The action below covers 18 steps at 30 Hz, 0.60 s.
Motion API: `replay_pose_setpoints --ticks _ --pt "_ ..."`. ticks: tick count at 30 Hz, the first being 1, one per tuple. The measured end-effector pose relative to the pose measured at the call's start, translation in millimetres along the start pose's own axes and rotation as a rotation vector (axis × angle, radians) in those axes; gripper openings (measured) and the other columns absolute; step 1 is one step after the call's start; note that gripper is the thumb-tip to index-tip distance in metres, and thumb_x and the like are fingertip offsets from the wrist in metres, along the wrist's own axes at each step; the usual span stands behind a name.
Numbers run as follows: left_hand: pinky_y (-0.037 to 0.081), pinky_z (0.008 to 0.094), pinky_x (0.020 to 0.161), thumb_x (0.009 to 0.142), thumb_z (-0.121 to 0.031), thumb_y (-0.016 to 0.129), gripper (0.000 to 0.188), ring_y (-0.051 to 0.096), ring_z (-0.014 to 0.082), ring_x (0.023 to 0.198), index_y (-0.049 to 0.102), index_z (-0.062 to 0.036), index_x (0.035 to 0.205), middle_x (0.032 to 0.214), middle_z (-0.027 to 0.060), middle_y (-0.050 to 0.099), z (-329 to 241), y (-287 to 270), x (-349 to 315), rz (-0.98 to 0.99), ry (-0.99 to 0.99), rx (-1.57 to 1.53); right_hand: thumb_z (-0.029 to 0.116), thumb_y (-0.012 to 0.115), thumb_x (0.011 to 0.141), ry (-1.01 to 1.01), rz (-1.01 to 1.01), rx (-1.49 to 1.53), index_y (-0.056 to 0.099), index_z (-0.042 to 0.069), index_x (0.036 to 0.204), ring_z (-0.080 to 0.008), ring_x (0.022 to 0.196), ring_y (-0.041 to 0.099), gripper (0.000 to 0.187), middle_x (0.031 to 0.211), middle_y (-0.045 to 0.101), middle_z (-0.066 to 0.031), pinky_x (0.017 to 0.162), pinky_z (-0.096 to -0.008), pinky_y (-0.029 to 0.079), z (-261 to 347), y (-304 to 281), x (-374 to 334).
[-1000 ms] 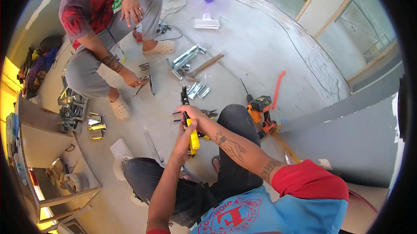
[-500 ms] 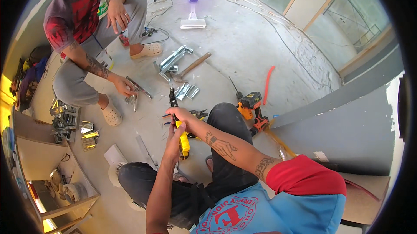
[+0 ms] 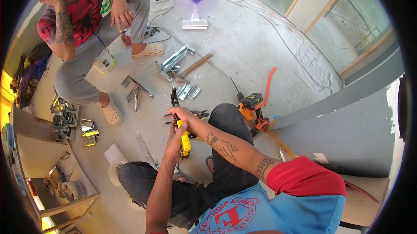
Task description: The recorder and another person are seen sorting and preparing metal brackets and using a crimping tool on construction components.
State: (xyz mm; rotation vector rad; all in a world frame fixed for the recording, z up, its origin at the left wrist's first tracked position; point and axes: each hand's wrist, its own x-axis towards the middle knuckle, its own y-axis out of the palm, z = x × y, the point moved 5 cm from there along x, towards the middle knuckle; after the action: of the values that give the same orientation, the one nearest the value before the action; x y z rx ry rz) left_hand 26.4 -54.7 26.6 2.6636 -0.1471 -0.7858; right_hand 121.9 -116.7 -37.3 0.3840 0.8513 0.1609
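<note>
Between my bent knees I hold a long hand tool with yellow grips and a narrow black head, its exact kind unclear. My left hand is closed round its yellow grips from below. Higher up, my right hand wraps the black part, with the head sticking out past the fingers. Behind my right hand lie black-jawed pliers or snips, partly hidden. Just beyond are small bent metal pieces, a wooden-handled hammer and a shiny metal channel. Locking pliers lie to the left.
A co-worker squats at the far left beside a bucket. Metal brackets are piled at left, above a wooden cabinet. An orange cordless drill and red strip lie right, near a grey panel.
The co-worker's hand has left the metal piece and locking pliers on the floor and risen to the head. My hands keep their grip on the yellow tool, almost unmoved.
</note>
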Motion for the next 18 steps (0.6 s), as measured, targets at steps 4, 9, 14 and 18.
replay_pose_setpoints --ticks 4,9,14,18 --pt "0.042 0.0283 0.077 0.085 -0.043 0.060 0.069 0.048 0.0131 0.087 0.031 -0.0080 0.137 0.103 0.0030 0.046 -2.9 3.0 -2.3 -0.024 0.041 0.003 0.025 0.070 0.074 -0.008 -0.011 -0.003 0.058 0.003 0.089 -0.0184 0.060 0.047 0.029 0.074 0.051 -0.0064 0.052 -0.0331 0.041 2.7 3.2 -7.4" --pt "0.042 0.0285 0.078 0.085 -0.044 0.060 0.069 0.047 0.0131 0.089 0.032 -0.0079 0.138 0.106 0.0031 0.046 1.2 0.9 -0.7 -0.047 0.037 0.010 0.025 0.070 0.073 -0.018 -0.002 -0.009 0.057 0.003 0.085 -0.0183 0.060 0.047 0.028 0.073 0.050 -0.0061 0.053 -0.0335 0.041 3.7 3.4 -9.5" --pt "0.042 0.0285 0.079 0.085 -0.046 0.059 0.071 0.047 0.0133 0.093 0.031 -0.0081 0.138 0.109 0.0034 0.046 1.9 0.2 0.7 -0.045 0.044 0.027 0.025 0.070 0.073 -0.038 -0.008 -0.012 0.056 0.003 0.083 -0.0186 0.059 0.046 0.028 0.070 0.049 -0.0055 0.053 -0.0340 0.041 3.3 0.7 -4.5" --pt "0.042 0.0291 0.080 0.084 -0.046 0.059 0.072 0.047 0.0139 0.095 0.030 -0.0081 0.139 0.112 0.0039 0.046 3.6 0.4 2.8 -0.039 0.034 0.033 0.025 0.070 0.073 -0.016 -0.002 -0.006 0.056 0.003 0.082 -0.0186 0.058 0.047 0.027 0.070 0.049 -0.0054 0.053 -0.0337 0.041 1.6 -1.8 -1.7"
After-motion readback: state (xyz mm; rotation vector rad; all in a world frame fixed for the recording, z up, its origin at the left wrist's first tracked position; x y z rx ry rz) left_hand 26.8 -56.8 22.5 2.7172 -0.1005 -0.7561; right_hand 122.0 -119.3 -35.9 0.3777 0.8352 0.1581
